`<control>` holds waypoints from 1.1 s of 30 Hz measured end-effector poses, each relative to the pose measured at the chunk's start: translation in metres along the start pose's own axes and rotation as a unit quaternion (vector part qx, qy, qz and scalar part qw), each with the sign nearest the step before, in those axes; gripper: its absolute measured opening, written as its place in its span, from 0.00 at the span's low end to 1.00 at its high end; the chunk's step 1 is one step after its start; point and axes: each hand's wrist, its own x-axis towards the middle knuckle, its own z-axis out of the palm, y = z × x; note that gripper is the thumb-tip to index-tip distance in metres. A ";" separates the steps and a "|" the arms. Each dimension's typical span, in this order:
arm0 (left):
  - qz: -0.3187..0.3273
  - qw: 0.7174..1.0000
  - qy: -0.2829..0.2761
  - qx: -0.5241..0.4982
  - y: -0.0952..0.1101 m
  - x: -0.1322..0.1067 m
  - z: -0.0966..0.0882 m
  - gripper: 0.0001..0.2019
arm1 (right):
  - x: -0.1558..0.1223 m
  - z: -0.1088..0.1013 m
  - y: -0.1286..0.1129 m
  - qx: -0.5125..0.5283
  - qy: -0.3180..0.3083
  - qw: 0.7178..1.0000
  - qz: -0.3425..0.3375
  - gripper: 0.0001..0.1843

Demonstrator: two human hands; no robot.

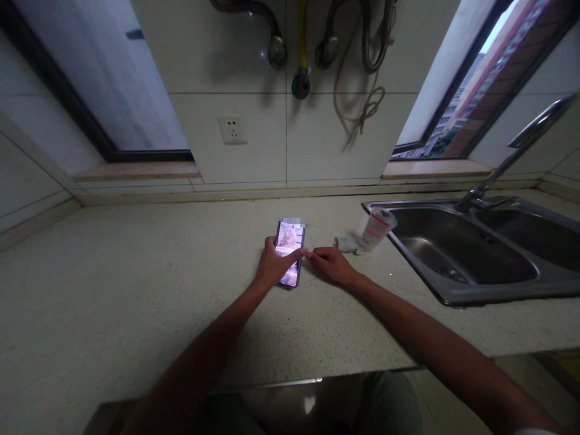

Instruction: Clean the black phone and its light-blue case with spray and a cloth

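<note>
- The left hand [277, 263] lies spread over the lower part of a slim black smartphone [290, 238], its fingers stretched across the lit screen. It is open and not clenched, with no visible grip around the phone's edges.
- The smartphone lies flat on the speckled cream stone countertop [136, 290], near the front edge, with its screen facing up and showing a pale picture.
- The right hand [333, 266] rests just beside the smartphone, with its fingertips [312, 255] meeting the left hand's fingertips near the phone's right edge. It holds nothing visible, but I cannot tell whether its fingers are relaxed or lightly pinched.
- The smartphone is down on the counter, not lifted, and both hands are at it.
- A crumpled grey cloth [347, 244] lies farther right, touching a white cylindrical container with red bands [377, 229], which tilts at the rim of the stainless-steel double sink [480, 296].
- A chrome gooseneck faucet [534, 130] rises behind the sink.
- On the tiled wall behind the counter are a white electrical socket [232, 130] and a yellow hose [302, 36].
</note>
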 end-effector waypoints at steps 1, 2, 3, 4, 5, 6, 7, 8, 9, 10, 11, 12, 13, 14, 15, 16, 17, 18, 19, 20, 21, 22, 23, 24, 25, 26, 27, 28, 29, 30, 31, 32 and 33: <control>-0.001 1.000 -0.002 -0.023 -0.003 0.002 0.001 0.32 | 0.000 -0.001 -0.004 0.059 -0.003 0.998 0.009 0.28; -0.004 0.999 0.000 -0.041 -0.006 0.003 0.003 0.30 | -0.001 -0.002 -0.008 0.115 -0.006 0.993 0.016 0.27; -0.009 0.998 0.004 -0.054 -0.008 0.005 0.004 0.28 | -0.001 -0.002 -0.012 0.163 -0.009 0.986 0.023 0.26; -0.016 0.998 0.011 -0.064 -0.011 0.007 0.005 0.25 | -0.002 -0.002 -0.016 0.199 -0.010 0.980 0.029 0.25; -0.024 0.997 0.019 -0.072 -0.013 0.008 0.007 0.21 | -0.003 -0.001 -0.019 0.222 -0.008 0.974 0.035 0.24; -0.029 0.996 0.026 -0.082 -0.015 0.009 0.008 0.18 | -0.003 0.001 -0.021 0.235 -0.004 0.971 0.042 0.22; -0.031 0.995 0.031 -0.092 -0.016 0.011 0.009 0.15 | -0.004 0.003 -0.023 0.243 -0.002 0.969 0.053 0.20; -0.031 0.994 0.034 -0.102 -0.018 0.011 0.009 0.13 | -0.005 0.005 -0.023 0.249 -0.002 0.966 0.065 0.19; -0.028 0.993 0.034 -0.111 -0.019 0.012 0.010 0.13 | -0.005 0.007 -0.023 0.258 -0.008 0.963 0.076 0.17; -0.025 0.992 0.035 -0.120 -0.020 0.013 0.010 0.12 | -0.006 0.009 -0.022 0.271 -0.019 0.959 0.086 0.16; -0.023 0.991 0.037 -0.126 -0.022 0.013 0.011 0.12 | -0.006 0.011 -0.021 0.288 -0.033 0.952 0.094 0.15; -0.020 0.991 0.040 -0.127 -0.023 0.013 0.011 0.12 | -0.006 0.013 -0.020 0.306 -0.046 0.946 0.100 0.15; -0.015 0.991 0.046 -0.125 -0.024 0.013 0.011 0.12 | -0.007 0.014 -0.019 0.321 -0.059 0.939 0.106 0.15; -0.009 0.991 0.053 -0.119 -0.025 0.013 0.012 0.12 | -0.007 0.015 -0.018 0.332 -0.068 0.934 0.114 0.15; -0.002 0.992 0.060 -0.110 -0.025 0.013 0.012 0.12 | -0.007 0.015 -0.017 0.339 -0.075 0.930 0.122 0.16; 0.003 0.993 0.065 -0.100 -0.025 0.012 0.012 0.12 | -0.007 0.016 -0.016 0.344 -0.081 0.927 0.129 0.16; 0.006 0.993 0.069 -0.091 -0.024 0.011 0.013 0.12 | -0.008 0.017 -0.016 0.346 -0.088 0.924 0.134 0.17; 0.007 0.994 0.072 -0.085 -0.023 0.010 0.013 0.13 | -0.008 0.017 -0.016 0.347 -0.092 0.924 0.136 0.18; 0.008 0.994 0.074 -0.086 -0.022 0.009 0.013 0.14 | -0.009 0.019 -0.016 0.344 -0.093 0.925 0.134 0.18; 0.008 0.993 0.073 -0.095 -0.020 0.008 0.013 0.15 | -0.009 0.020 -0.016 0.336 -0.088 0.929 0.130 0.18; 0.010 0.991 0.070 -0.113 -0.018 0.007 0.014 0.17 | -0.010 0.022 -0.016 0.321 -0.080 0.935 0.127 0.18; 0.013 0.989 0.063 -0.135 -0.017 0.006 0.014 0.18 | -0.010 0.023 -0.015 0.301 -0.067 0.943 0.125 0.17; 0.016 0.986 0.053 -0.160 -0.015 0.004 0.013 0.19 | -0.011 0.024 -0.015 0.279 -0.054 0.951 0.125 0.17; 0.017 0.982 0.040 -0.185 -0.013 0.003 0.013 0.19 | -0.011 0.026 -0.015 0.259 -0.044 0.957 0.124 0.17; 0.016 0.977 0.027 -0.210 -0.012 0.002 0.013 0.19 | -0.011 0.026 -0.015 0.242 -0.036 0.962 0.122 0.17; 0.013 0.971 0.015 -0.236 -0.010 0.002 0.013 0.20 | -0.011 0.026 -0.015 0.230 -0.031 0.965 0.118 0.18; 0.008 0.964 0.006 -0.265 -0.009 0.001 0.013 0.21 | -0.011 0.025 -0.016 0.223 -0.031 0.968 0.113 0.20; 0.004 0.955 0.001 -0.295 -0.007 0.000 0.013 0.22 | -0.011 0.024 -0.016 0.220 -0.032 0.969 0.107 0.21; 0.002 0.946 0.000 -0.325 -0.006 0.000 0.014 0.23 | -0.011 0.023 -0.017 0.220 -0.037 0.970 0.101 0.22; 0.000 0.936 0.001 -0.351 -0.005 0.000 0.014 0.23 | -0.011 0.021 -0.018 0.222 -0.043 0.969 0.096 0.22; 0.000 0.928 0.004 -0.373 -0.004 0.000 0.014 0.24 | -0.011 0.019 -0.019 0.226 -0.048 0.968 0.092 0.22; -0.001 0.920 0.007 -0.391 -0.003 0.000 0.015 0.23 | -0.010 0.017 -0.020 0.233 -0.054 0.967 0.089 0.22; -0.003 0.914 0.010 -0.406 -0.002 0.000 0.015 0.23 | -0.010 0.016 -0.021 0.243 -0.060 0.964 0.084 0.22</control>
